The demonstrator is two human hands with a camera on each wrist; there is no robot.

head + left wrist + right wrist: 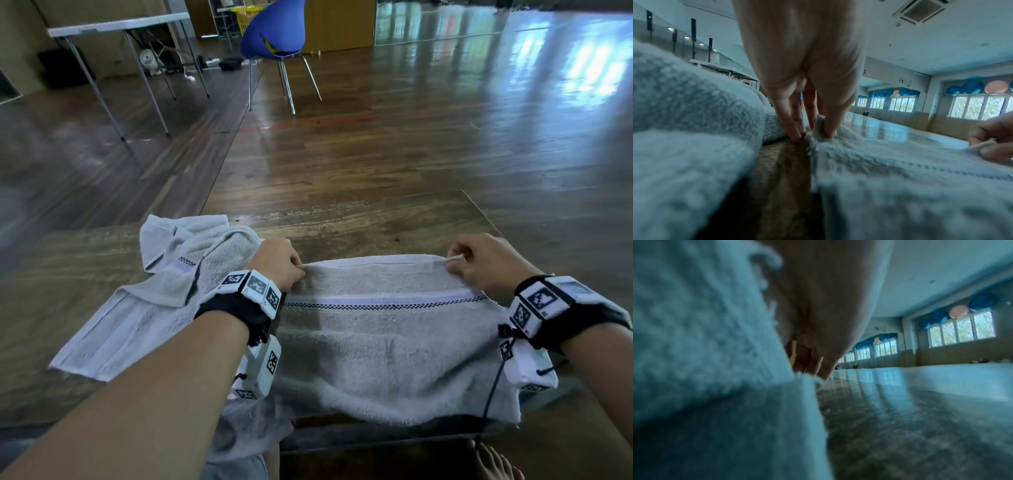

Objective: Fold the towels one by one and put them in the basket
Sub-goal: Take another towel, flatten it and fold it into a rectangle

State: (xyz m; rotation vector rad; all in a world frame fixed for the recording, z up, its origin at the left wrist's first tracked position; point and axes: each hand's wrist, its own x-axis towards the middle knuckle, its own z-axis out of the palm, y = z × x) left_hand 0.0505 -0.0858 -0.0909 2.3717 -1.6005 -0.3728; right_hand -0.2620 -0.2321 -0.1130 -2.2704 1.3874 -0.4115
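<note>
A pale grey towel (387,349) with a checked stripe lies spread on the wooden table (359,226), its near edge hanging over the front. My left hand (286,263) pinches its far left corner, thumb and fingers (830,126) on the cloth (900,186). My right hand (479,260) pinches the far right corner, also seen as the right hand (990,142) in the left wrist view. In the right wrist view the right hand's fingers (818,363) meet the towel's edge (715,353). A second crumpled towel (171,274) lies to the left. No basket near the table is in view.
Beyond the table the wooden floor (411,137) stretches away. A blue chair (274,34) stands far back at centre, with a yellow basket (245,17) behind it and a white folding table (120,27) at the back left. My bare foot (496,462) shows below the table.
</note>
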